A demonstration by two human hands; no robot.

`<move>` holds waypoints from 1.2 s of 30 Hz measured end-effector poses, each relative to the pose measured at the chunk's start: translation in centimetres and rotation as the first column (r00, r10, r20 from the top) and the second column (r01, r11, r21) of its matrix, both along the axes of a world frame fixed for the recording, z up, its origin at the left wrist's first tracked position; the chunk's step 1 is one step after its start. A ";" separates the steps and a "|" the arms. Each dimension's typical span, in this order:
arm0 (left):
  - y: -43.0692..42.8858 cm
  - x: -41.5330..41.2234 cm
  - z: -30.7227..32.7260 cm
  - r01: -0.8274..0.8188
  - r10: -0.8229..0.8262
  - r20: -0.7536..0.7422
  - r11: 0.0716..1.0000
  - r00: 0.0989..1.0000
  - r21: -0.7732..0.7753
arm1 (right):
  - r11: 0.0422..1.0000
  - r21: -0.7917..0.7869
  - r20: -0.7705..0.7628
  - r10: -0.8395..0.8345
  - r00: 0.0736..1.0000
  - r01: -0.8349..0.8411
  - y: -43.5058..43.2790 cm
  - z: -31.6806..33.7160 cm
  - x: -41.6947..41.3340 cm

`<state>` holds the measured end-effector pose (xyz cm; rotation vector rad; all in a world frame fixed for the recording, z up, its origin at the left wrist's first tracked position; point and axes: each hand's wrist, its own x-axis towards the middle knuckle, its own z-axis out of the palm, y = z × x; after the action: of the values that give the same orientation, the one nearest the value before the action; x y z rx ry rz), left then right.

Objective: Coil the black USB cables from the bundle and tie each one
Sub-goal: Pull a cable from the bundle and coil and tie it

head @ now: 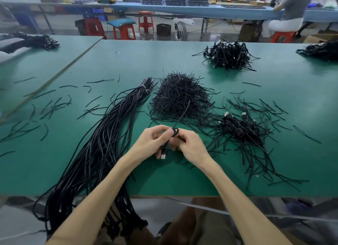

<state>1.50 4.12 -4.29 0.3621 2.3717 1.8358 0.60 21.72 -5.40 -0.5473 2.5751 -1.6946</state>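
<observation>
While left grip (153,140) pinches the coiled cable (163,154) just above the tabletop (164,180) and right grip (191,147) pinches the tie (183,114) round it, a slack twist could let the coil spring open

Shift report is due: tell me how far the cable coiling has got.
Done: a heap of coiled cables lies right of the hands, a similar heap farther back. In hand: the left hand and right hand hold one cable, a tie sticking up from it. Left: the thick bundle on the left, banded near its far end.
</observation>
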 end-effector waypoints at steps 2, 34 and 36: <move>0.0 -0.1 -0.5 -0.019 0.018 -0.024 0.999 1.000 -0.039 | 0.999 0.033 -0.008 -0.007 1.000 0.007 -0.1 0.0 0.1; 0.1 0.1 -0.7 -0.162 -0.011 -0.580 0.956 0.814 -0.246 | 0.941 -0.335 0.065 -0.024 0.998 0.044 0.8 -0.6 -0.4; 0.3 0.2 -0.7 -0.181 -0.009 -0.599 0.950 0.800 -0.256 | 0.938 -0.345 0.067 -0.016 0.998 0.038 0.7 -0.5 -0.4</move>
<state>1.67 4.40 -4.95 0.9267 3.0718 1.4969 0.25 22.37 -5.92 -0.4559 2.2599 -2.1543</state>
